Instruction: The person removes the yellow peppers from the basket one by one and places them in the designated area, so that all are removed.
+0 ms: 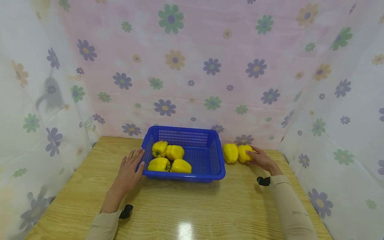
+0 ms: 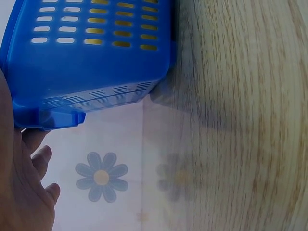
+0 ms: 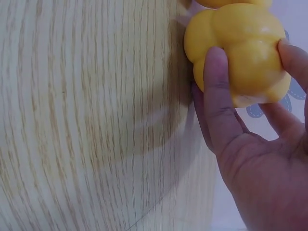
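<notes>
Sleeves (image 1: pixel 292 210) lie nearest — the right hand (image 1: pixel 263 160) grips a pepper (image 1: pixel 244 153) at its ten o'clock, between thumb and fingers; the left hand (image 1: pixel 128 172) — fingers straight — touches the basket (image 1: pixel 195 176) at nine o'clock.

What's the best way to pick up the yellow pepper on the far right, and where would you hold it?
Probably by its bulging sides, coming from the right, where the right hand grips it. The far-right pepper has its lobed end facing that way, and the grooves may steady the hold. The neighbouring pepper sits close on its left, leaving little room there.
</notes>
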{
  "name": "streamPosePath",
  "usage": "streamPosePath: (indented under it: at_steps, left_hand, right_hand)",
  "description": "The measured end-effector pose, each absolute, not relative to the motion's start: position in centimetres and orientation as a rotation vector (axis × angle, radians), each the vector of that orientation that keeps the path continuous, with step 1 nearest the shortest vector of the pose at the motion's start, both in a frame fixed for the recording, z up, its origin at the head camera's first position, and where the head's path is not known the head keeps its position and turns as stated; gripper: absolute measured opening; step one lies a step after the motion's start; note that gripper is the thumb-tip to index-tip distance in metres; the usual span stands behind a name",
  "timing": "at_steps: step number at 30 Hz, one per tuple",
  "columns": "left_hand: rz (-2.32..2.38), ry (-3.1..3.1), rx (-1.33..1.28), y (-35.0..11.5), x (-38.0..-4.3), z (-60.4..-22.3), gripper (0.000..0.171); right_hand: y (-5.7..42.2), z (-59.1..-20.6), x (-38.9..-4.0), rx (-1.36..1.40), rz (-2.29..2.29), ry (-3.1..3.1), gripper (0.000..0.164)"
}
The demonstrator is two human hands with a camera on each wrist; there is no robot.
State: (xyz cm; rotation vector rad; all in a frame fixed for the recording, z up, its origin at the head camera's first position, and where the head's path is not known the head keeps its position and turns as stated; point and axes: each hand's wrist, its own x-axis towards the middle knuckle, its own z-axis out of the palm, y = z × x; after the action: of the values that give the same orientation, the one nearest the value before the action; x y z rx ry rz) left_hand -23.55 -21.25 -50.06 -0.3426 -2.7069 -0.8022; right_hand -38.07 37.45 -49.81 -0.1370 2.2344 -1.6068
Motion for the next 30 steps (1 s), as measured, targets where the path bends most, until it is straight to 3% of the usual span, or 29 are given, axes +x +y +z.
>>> streamPosePath:
  at_steps: [30]
  left_hand:
    - [-0.793, -2.716, -0.343, -21.3, -23.5, -49.9, 0.054]
  right_hand:
    - [37.4, -48.6, -36.2, -0.121, -1.400, 2.540, 0.079]
